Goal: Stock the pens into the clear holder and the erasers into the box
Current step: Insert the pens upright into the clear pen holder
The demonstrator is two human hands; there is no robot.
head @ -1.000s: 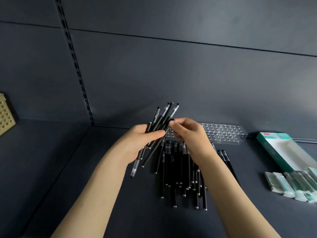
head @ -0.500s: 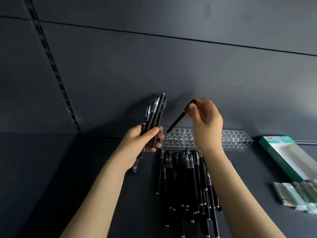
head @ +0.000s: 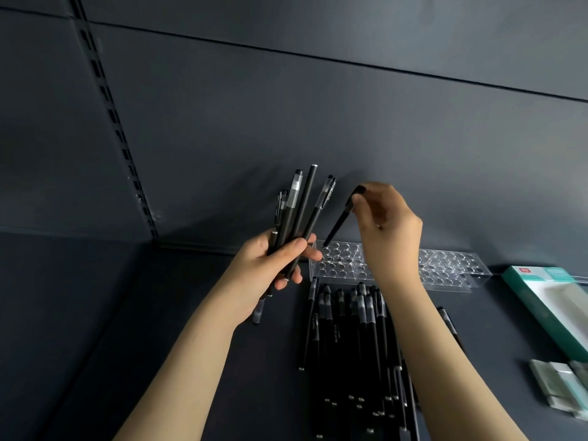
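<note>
The bunch of pens (head: 296,218) shows matt black barrels, translucent grey grip sections and silver end rings. The single pen (head: 339,222) is black where visible. The pile of pens (head: 350,338) repeats the black, grey bands and silver tips. The clear holder (head: 445,265) is colourless, patterned with a regular grid of round holes. The box (head: 541,300) is teal-green outside and white inside, with a small red mark (head: 523,271). The erasers (head: 560,386) are whitish with pale green sleeves. The shelf (head: 111,329) and back panel (head: 286,106) are dark blue-grey; the upright strip (head: 113,117) carries a row of black slots.
</note>
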